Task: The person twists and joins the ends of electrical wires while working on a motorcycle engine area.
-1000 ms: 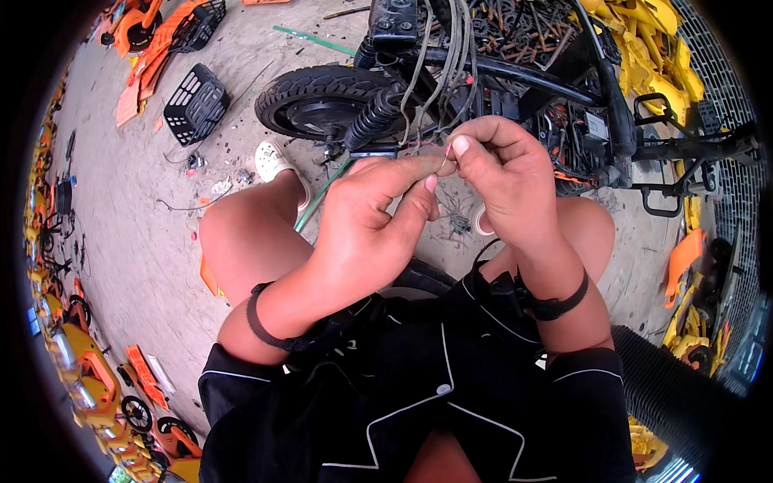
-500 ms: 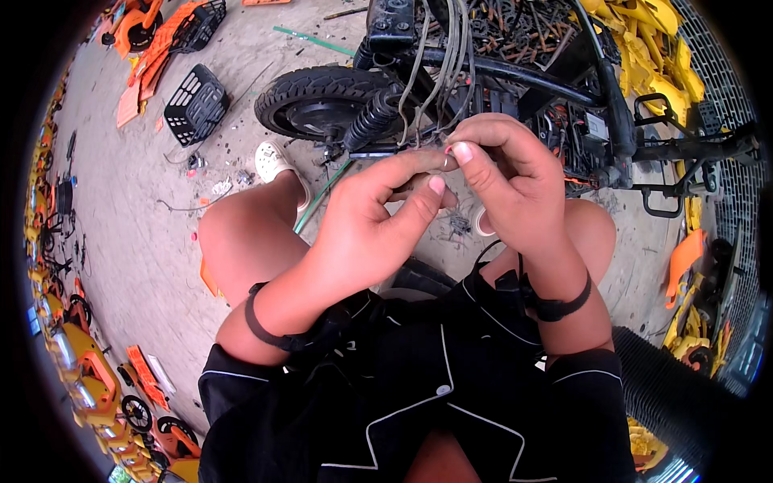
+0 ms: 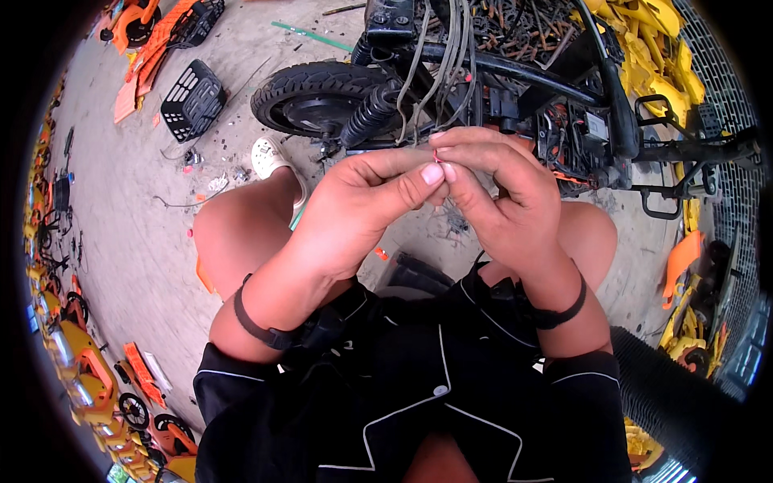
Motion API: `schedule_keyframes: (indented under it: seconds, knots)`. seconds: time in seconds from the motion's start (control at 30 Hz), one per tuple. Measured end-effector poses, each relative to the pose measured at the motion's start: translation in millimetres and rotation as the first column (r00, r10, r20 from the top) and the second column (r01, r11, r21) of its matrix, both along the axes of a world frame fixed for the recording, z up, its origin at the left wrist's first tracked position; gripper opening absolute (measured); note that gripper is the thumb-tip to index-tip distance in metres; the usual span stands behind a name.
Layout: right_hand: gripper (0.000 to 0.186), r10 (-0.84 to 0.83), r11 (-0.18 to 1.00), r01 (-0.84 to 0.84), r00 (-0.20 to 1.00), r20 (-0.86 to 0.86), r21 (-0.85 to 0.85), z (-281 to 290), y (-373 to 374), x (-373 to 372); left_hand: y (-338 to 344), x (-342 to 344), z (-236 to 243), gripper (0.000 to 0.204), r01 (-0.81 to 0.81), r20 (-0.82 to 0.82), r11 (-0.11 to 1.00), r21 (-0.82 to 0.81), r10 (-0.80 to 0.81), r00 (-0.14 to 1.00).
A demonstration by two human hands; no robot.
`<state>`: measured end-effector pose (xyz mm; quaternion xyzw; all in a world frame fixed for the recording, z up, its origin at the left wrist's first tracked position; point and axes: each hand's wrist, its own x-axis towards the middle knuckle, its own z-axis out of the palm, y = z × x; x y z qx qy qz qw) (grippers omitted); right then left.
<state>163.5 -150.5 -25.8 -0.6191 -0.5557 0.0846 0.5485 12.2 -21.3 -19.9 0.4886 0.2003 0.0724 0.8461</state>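
A thin red strand [image 3: 437, 155], like a bit of wire, shows between my fingertips in front of the bike frame. My left hand [image 3: 362, 205] is closed, thumb against forefinger, gripping the strand from the left. From the other side my right hand [image 3: 507, 181] pinches it too, thumb below and fingers above. The tips of both hands meet, so most of the strand is hidden. Just beyond them, grey cables [image 3: 443, 72] hang from the black bike frame [image 3: 523, 72], beside its rear wheel [image 3: 310, 101] and coil-spring shock absorber [image 3: 373, 115].
A black plastic basket [image 3: 193, 101] lies on the concrete floor at the left. Rusty metal parts [image 3: 515, 28] are heaped behind the frame. Yellow panels [image 3: 648, 56] pile up at the far right, and orange panels [image 3: 145, 72] at the far left. A ribbed black hose [image 3: 676, 394] runs by my right side.
My right hand has shifted slightly left and down, its fingers straighter. My left thumb has closed up to meet the right thumb, and more of the red strand shows.
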Motion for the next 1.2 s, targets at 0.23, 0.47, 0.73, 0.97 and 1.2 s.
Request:
schedule_keyframes:
  seconds: [0.23, 0.47, 0.73, 0.97, 1.2]
  knots:
    - [0.014, -0.006, 1.0, 0.008, 0.988, -0.153, 0.013, -3, -2, 0, -6, 2, 5, 0.022, -0.1, -0.03, 0.989, 0.109, 0.103, 0.994]
    - [0.021, -0.085, 0.995, 0.085, 0.996, 0.01, -0.043, 11, -3, -5, -10, 2, -6, 0.016, -0.221, 0.09, 0.808, 0.547, 0.206, 0.974]
    - [0.043, -0.049, 0.992, 0.079, 0.96, 0.275, -0.098, 11, -6, -1, -10, 4, -3, 0.018, -0.243, 0.178, 0.375, 0.895, 0.199, 0.964]
    - [0.043, -0.073, 0.983, 0.11, 0.968, 0.24, -0.146, 18, -7, -9, -11, 7, -12, 0.018, -0.271, 0.255, 0.074, 0.96, 0.173, 0.951]
    - [0.029, -0.049, 0.989, 0.087, 0.954, 0.297, -0.118, 8, -7, 6, -9, 6, -10, 0.021, -0.247, 0.236, 0.098, 0.964, 0.108, 0.966]
